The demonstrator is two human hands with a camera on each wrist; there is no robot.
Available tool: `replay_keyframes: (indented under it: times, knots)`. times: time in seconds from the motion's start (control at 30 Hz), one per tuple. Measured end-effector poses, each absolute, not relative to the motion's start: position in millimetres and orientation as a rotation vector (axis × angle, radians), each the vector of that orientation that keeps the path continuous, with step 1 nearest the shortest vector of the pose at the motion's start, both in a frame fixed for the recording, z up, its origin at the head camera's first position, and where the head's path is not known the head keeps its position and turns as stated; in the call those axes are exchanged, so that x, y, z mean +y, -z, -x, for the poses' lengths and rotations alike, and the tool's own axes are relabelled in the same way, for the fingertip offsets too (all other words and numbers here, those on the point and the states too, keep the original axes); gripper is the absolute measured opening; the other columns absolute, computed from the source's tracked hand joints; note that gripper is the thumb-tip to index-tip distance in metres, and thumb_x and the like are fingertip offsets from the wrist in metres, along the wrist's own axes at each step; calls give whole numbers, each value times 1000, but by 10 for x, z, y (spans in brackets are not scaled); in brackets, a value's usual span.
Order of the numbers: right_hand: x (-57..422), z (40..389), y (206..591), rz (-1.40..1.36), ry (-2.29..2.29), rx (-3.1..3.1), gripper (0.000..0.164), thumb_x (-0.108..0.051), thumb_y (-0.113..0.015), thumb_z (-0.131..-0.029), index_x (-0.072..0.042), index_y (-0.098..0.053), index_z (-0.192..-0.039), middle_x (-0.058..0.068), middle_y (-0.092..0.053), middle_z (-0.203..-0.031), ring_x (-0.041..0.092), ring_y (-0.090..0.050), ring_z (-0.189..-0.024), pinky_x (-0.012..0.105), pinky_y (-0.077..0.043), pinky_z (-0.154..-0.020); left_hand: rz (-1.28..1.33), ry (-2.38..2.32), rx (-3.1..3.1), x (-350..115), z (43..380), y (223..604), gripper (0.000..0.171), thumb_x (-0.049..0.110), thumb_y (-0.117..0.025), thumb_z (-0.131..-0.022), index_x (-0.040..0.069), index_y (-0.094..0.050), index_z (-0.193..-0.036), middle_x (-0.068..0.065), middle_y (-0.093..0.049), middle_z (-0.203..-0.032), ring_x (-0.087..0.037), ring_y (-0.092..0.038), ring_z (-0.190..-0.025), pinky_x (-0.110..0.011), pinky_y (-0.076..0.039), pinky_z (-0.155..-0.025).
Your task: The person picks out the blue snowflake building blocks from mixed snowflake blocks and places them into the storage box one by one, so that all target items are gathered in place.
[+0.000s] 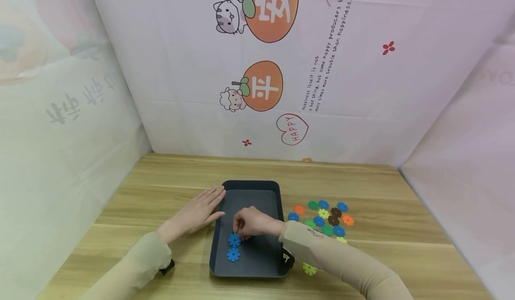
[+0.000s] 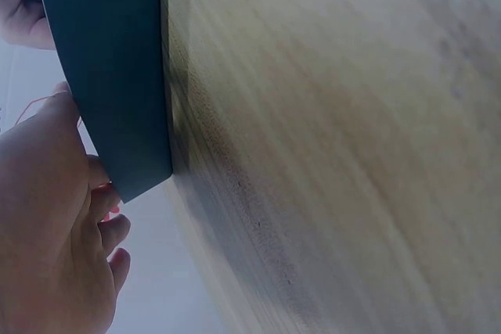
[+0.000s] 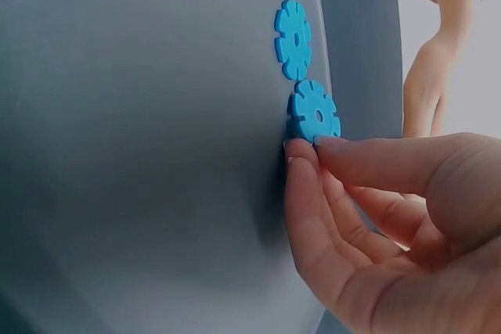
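Observation:
A dark grey tray point(image 1: 257, 257) lies on the wooden table. Inside it, toward the left side, a blue notched disc point(image 1: 233, 255) lies flat. Just beyond that one is a second blue notched disc point(image 1: 234, 240), whose edge my right hand point(image 1: 254, 223) pinches between thumb and fingers. The right wrist view shows the pinched disc point(image 3: 315, 111) slightly tilted, its rim meeting the flat disc point(image 3: 293, 41). My left hand point(image 1: 197, 213) rests at the tray's left rim with its fingers extended. In the left wrist view the tray's outer wall point(image 2: 109, 68) hides part of that hand.
Right of the tray, several notched discs lie scattered on the table: orange point(image 1: 348, 220), green point(image 1: 313, 205), brown point(image 1: 335, 212), blue and yellow point(image 1: 309, 268). My right forearm point(image 1: 342, 257) passes over some of them. Printed white cloth walls point(image 1: 181, 90) enclose the table.

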State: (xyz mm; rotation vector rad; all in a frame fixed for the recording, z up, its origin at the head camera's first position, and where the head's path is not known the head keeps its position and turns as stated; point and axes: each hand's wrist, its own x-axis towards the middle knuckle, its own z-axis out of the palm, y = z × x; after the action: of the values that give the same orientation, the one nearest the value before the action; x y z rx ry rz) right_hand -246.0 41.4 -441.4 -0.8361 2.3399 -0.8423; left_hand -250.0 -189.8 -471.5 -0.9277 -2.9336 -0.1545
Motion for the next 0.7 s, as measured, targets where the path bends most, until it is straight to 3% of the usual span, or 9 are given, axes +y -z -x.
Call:
replay_keyframes:
  times: [0.2,0.7]
  knots:
    - [404,2467,4420,855,797,2372,7,2,-70,-87,-4,-71,-86,5,-71,-75,17,-68,-64,17,-52,-55,933,163,-2928,-1894,2495,4720,67,45,-45,-104,3,-32,-155,-15,-30,-163,-35,-31,-150,-52,-30,-122]
    - [631,2493,4322,884,848,2416,4,-1,-71,-86,-3,-72,-90,4,-71,-81,10,-65,-67,18,-53,-60,925,169,-2932,-1905,2516,4727,68,46,-44,-104,4,-30,-156,-14,-28,-163,-34,-29,-151,-52,-29,-123]
